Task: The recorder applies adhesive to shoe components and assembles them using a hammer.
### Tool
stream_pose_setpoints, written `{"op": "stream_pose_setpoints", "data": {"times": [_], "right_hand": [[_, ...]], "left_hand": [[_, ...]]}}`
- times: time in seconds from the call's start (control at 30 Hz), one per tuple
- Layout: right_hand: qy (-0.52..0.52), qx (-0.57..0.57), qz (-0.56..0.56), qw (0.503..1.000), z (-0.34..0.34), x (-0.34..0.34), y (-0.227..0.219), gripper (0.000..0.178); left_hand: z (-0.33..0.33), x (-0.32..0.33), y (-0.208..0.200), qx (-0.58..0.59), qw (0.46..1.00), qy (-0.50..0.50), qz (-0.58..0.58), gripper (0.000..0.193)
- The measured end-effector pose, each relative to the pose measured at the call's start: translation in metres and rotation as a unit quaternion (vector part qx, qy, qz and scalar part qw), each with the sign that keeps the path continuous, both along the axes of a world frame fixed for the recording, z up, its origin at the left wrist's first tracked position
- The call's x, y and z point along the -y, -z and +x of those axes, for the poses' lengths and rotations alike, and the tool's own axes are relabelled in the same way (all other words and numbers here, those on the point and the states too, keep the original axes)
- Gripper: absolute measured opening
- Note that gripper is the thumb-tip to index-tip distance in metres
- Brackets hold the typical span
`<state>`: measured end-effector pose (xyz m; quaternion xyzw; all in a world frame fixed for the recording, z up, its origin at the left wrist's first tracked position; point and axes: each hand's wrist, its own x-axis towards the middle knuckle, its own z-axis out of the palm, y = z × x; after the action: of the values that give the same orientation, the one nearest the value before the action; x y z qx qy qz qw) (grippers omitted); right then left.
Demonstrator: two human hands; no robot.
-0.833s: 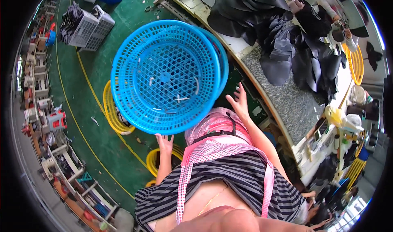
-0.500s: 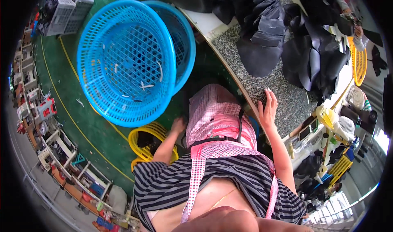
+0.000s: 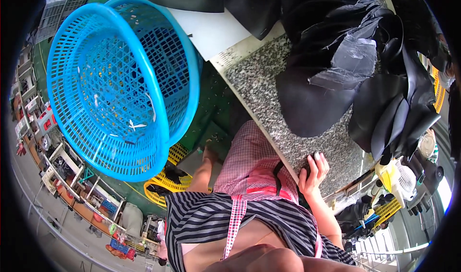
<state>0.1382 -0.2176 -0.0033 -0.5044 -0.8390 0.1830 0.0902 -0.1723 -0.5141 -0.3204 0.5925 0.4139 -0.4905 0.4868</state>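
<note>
My right hand (image 3: 314, 174) rests on the near edge of a speckled granite tabletop (image 3: 249, 87). Its fingers are stretched out, and nothing is in them. Down beside my apron, my left hand (image 3: 208, 153) reaches low next to a flat grey surface (image 3: 193, 162). Its fingers are too small and hidden to read, so I cannot tell what it touches. Black, leather-like sheet pieces (image 3: 312, 104) lie heaped on the tabletop beyond my right hand. Clear tape or film (image 3: 353, 60) covers part of the pile.
Two blue plastic baskets (image 3: 161, 104), one tipped against the other, stand at the left with white scraps inside. Below them are yellow baskets (image 3: 158, 183) holding dark pieces. A white board (image 3: 211, 29) lies at the table's left edge. Workbenches (image 3: 62, 159) line the far left.
My view has moved closer to the table; baskets and black pieces appear shifted. The grey surface now shows beside my left hand. My right hand remains at the table edge, fingers slightly more bent.
</note>
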Motion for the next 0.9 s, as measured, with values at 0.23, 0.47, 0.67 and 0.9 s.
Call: {"op": "stream_pose_setpoints", "data": {"times": [0.23,0.47,0.67,0.9], "right_hand": [[0.02,-0.028,0.02,0.999,0.002,-0.005,-0.01,0.044],[0.039,-0.148,-0.033,0.988,0.011,-0.002,-0.02,0.047],[0.121,-0.231,-0.296,0.919,0.086,0.148,-0.039,0.044],[0.277,-0.191,-0.391,0.857,0.149,0.235,0.04,0.041]], "left_hand": [[0.011,-0.081,0.022,0.102,0.993,0.02,0.057,0.037],[0.027,-0.214,0.036,0.23,0.935,-0.165,0.214,0.042],[0.01,-0.27,-0.016,0.214,0.78,-0.496,0.317,0.044],[0.023,-0.307,-0.199,-0.014,0.885,-0.383,0.266,0.06]]}}
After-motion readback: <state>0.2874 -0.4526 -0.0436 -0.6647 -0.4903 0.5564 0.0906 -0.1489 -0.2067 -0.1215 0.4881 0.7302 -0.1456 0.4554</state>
